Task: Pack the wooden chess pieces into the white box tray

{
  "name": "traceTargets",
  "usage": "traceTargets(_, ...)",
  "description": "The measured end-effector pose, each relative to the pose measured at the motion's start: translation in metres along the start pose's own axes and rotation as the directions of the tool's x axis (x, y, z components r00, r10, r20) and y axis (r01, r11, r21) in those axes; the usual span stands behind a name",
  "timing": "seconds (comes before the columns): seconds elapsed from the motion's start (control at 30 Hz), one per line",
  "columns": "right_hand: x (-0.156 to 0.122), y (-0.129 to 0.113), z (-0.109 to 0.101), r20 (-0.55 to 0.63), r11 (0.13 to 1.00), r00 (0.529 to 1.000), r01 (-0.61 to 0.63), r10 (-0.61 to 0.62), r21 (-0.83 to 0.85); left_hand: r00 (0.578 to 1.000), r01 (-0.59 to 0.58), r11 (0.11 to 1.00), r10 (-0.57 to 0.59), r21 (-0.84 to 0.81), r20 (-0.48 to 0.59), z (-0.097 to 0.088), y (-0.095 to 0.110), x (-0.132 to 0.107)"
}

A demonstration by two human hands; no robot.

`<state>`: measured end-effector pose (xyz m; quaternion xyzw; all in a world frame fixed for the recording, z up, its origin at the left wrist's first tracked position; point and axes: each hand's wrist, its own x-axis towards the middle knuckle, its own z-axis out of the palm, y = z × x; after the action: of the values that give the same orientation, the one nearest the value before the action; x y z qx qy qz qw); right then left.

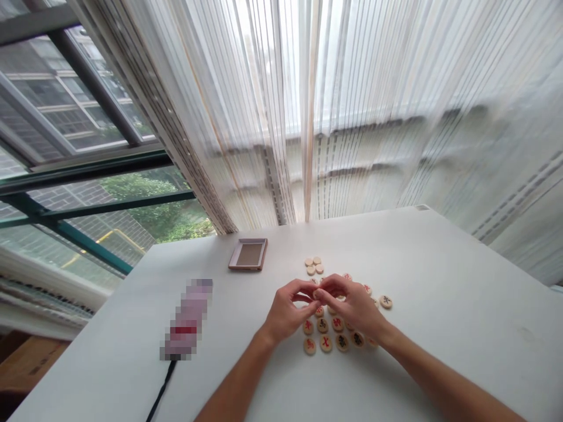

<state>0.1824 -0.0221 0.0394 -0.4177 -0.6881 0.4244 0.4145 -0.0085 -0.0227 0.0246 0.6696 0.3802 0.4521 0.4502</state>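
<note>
Over the rows of round wooden xiangqi pieces (337, 324), my left hand (288, 310) and my right hand (352, 303) meet at the fingertips. Between them they pinch a small pale xiangqi piece (316, 294), mostly covered by the fingers. The pieces below lie flat and bear red or black characters. My right hand and forearm hide part of the rows. One piece with a black character (386, 302) lies apart, to the right of my right hand. Beyond the hands, several pieces with plain tops (314, 265) sit in a small cluster.
A shallow open box (263, 258) stands toward the back left of the white table (440, 328). Left of my hands lies a blurred-out pinkish object (187, 322) with a black strap (162, 391). Striped sheer curtains (352, 117) and a window frame (109, 208) border the table's far side.
</note>
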Motion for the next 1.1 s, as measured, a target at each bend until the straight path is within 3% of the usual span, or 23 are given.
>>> traceTargets(0.13, 0.000, 0.003, 0.002, -0.002, 0.998, 0.999, -0.044, 0.044, 0.036, 0.999, -0.028, 0.994, 0.025, 0.108, 0.023, -0.002, 0.002, 0.000)
traceTargets(0.27, 0.000, 0.001, 0.001, 0.044, 0.995, 0.999, -0.018, 0.014, 0.097, 0.999, -0.033, 0.986, 0.028, 0.161, 0.032, -0.008, 0.004, 0.001)
traceTargets(0.73, 0.002, -0.002, -0.002, 0.083, 0.996, 0.992, 0.090, -0.092, 0.026, 0.993, 0.102, 0.994, -0.104, -0.042, -0.052, -0.015, -0.011, 0.005)
traceTargets(0.8, 0.003, -0.004, -0.012, 0.015, 0.990, 0.991, 0.132, -0.132, -0.052, 0.990, 0.115, 0.990, -0.121, -0.078, -0.076, -0.017, -0.012, 0.007)
traceTargets(0.9, 0.007, -0.002, -0.034, -0.188, 0.984, 0.969, 0.141, -0.160, -0.111, 0.983, 0.121, 0.979, -0.141, -0.163, -0.118, -0.020, -0.013, 0.010)
traceTargets(1.0, 0.013, 0.005, -0.054, -0.440, 0.992, 0.889, 0.117, -0.126, -0.048, 0.978, 0.111, 0.972, -0.144, -0.207, -0.152, -0.023, -0.015, 0.013)
traceTargets(1.1, 0.019, 0.012, -0.064, -0.579, 0.992, 0.806, 0.112, -0.120, -0.051, 0.977, 0.107, 0.970, -0.143, -0.218, -0.158, -0.023, -0.017, 0.014)
